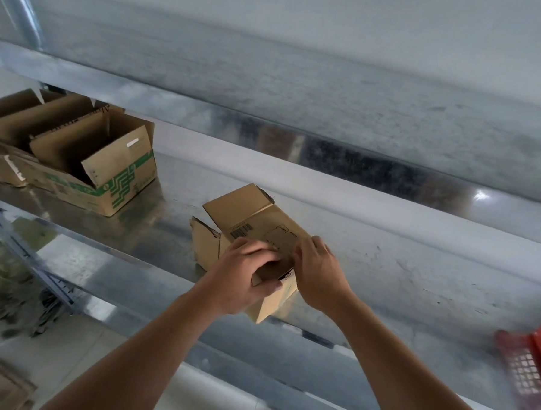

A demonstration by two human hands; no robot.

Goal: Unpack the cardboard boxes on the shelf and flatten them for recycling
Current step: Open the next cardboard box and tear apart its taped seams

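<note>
I see the small box (255,223) on its side mid-shelf (384,273), far flaps open. The left hand (243,275) grips the near flap, thumb under; the right hand (317,270) pinches the edge beside it. The box looks light, thin and easily creased, so I'd hold it at the flap folds.

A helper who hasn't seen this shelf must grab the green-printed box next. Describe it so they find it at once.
Start at the long metal shelf and go to its left end, where open boxes crowd together. The green-printed box is the rightmost there, nearest the small barcoded box. It alone has green stripes and zigzags along its sides; its neighbours are plain brown.
</note>
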